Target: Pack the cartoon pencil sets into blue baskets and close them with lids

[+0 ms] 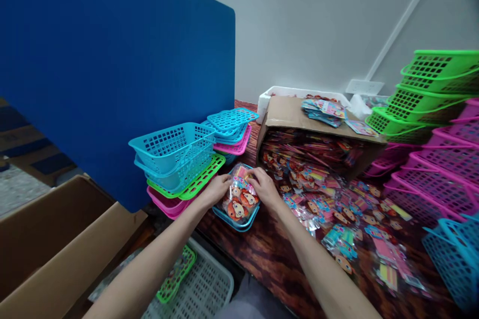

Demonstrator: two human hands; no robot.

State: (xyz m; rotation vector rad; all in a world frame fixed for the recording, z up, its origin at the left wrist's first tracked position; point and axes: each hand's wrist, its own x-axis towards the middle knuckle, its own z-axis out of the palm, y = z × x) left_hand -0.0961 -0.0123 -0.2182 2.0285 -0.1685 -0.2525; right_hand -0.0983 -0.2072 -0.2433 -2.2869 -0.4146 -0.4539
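Observation:
A small blue plastic basket [236, 220] sits on the dark wooden table [277, 264], filled with clear packets showing cartoon faces [239, 204]. My left hand [216, 189] rests on the basket's left side with fingers curled against the packets. Fingers bent, my right hand [264, 185] presses on the top packet at the basket's far right. Both hands touch the packets in the basket.
Stacked blue, green and pink baskets [179, 167] stand left of the basket. A tipped cardboard box [288, 114] spills several packets [337, 214] across the table. Green and pink basket stacks [434, 124] fill the right. A blue partition [112, 70] and an open carton [48, 244] are at left.

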